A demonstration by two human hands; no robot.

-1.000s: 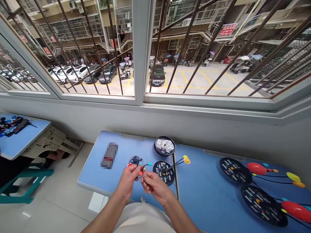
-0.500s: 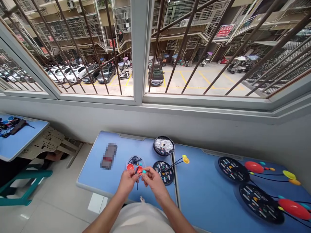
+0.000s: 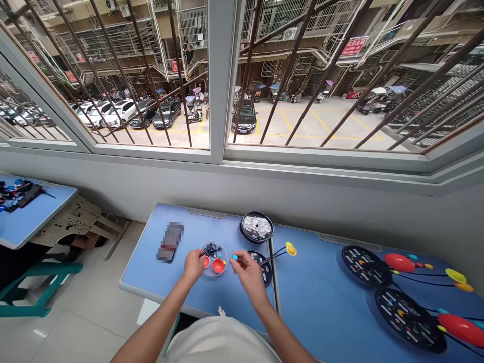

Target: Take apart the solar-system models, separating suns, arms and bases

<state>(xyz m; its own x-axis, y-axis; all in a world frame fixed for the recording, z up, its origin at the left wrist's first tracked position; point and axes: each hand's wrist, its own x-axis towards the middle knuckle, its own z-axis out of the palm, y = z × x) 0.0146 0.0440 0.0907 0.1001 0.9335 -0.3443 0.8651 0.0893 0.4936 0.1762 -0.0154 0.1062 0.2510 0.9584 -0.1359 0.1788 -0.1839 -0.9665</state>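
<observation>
A small teal ball [image 3: 235,257] is pinched between the thumb and fingertips of my right hand [image 3: 247,275], just right of a clear round tub [image 3: 226,262]. My left hand [image 3: 194,265] is at the tub's left side, its fingers closed on a black rod beside a bundle of thin black rods [image 3: 213,249]. In the tub also lie two red cups [image 3: 218,266] and several small coloured balls; my left fingers partly cover one cup. Behind my right hand, a black patterned disc [image 3: 266,274] is partly hidden; black stems with yellow ends [image 3: 291,249] rise from it.
Stacked black discs [image 3: 257,226] stand at the back by the wall. To the right are two more discs [image 3: 366,264] with red, yellow and teal pieces on stems. A pixelated dark object [image 3: 170,242] lies left on the blue table [image 3: 143,272]. A green stool [image 3: 41,292] stands left.
My hands have come apart. The left moved left to the tub, and the black rod no longer hangs between both hands. My right hand shifted slightly right, still with the teal ball.
</observation>
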